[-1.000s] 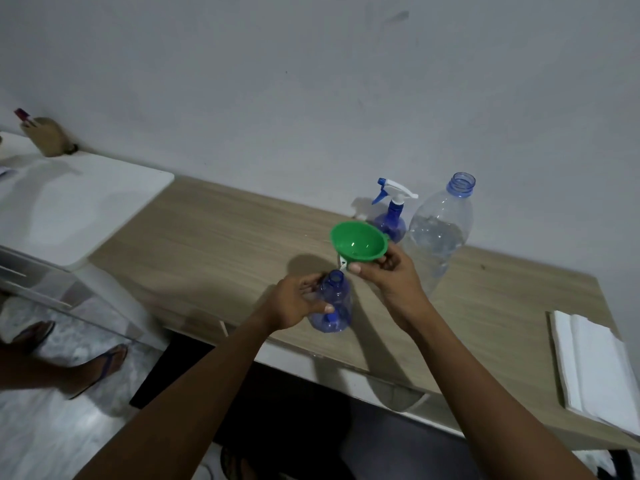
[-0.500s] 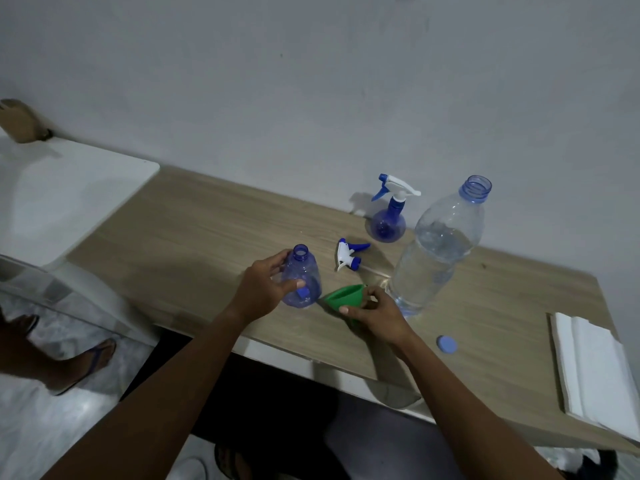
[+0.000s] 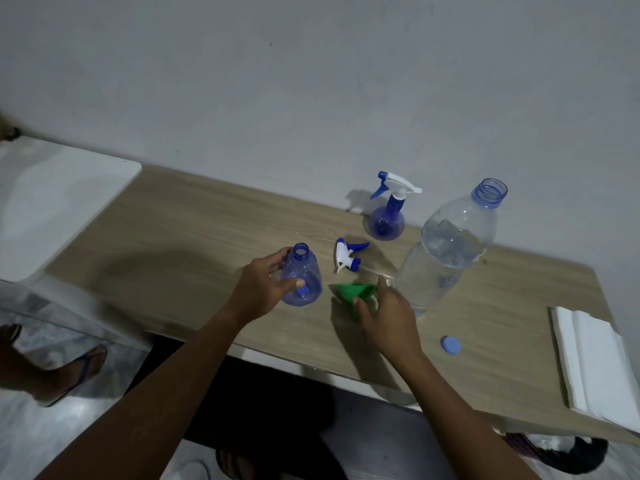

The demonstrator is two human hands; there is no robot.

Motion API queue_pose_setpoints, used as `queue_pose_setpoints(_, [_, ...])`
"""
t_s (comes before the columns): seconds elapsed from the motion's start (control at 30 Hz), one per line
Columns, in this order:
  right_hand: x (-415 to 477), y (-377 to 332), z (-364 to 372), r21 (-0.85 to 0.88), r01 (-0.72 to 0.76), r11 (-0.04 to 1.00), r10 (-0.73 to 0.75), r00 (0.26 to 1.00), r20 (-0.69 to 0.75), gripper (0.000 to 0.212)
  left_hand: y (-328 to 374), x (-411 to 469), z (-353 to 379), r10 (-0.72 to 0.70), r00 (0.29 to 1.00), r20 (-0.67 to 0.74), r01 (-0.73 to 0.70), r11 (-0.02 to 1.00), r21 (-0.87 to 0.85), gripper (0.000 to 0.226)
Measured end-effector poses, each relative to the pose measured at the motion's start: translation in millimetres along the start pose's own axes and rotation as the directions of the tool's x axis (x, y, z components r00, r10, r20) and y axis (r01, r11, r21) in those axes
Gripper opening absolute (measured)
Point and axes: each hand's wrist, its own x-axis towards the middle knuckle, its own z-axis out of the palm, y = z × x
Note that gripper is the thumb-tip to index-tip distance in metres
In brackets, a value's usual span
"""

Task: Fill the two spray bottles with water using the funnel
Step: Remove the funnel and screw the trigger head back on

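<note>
two hands low — left hand (image 3: 258, 289) round the spray bottle (image 3: 306, 268), right hand (image 3: 388, 317) pinched on the funnel (image 3: 353, 291)

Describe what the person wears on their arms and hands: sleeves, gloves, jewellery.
Nothing worn shows. The left hand and right hand are bare, with no gloves, rings, watch or bracelet to be seen. The left arm and right arm are uncovered down to the frame edge, with no sleeve in view.

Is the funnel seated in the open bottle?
No, the funnel lies on its side on the table beside the bottle, at the right hand.
</note>
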Motion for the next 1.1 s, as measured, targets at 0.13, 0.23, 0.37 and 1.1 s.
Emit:
queue_pose_setpoints(0.13, [25.1,-34.3,-6.9,0.000,0.117,0.993,-0.114,0.969,-0.218,0.024,-0.8,6.9,-4.6,-0.002,1.000,0.019,0.002,1.000,0.017,0.072])
queue_pose_setpoints(0.23, [63.3,-47.8,-2.5,0.020,0.025,0.999,-0.023,0.992,-0.122,0.022,-1.6,12.2,-7.4,-0.002,1.000,0.022,0.001,1.000,0.026,0.067])
queue_pose_setpoints(0.37, [110.2,-38.4,10.5,-0.127,-0.222,0.967,0.243,0.953,0.182,0.027,-5.0,16.9,-8.9,0.006,1.000,0.024,-0.006,1.000,0.008,0.066])
queue_pose_setpoints(1.1, [100.7,-97.8,-36.1,0.403,0.253,0.880,-0.241,0.967,-0.080,0.035,-7.1,17.9,-12.6,0.019,0.998,0.056,-0.018,1.000,-0.014,0.061])
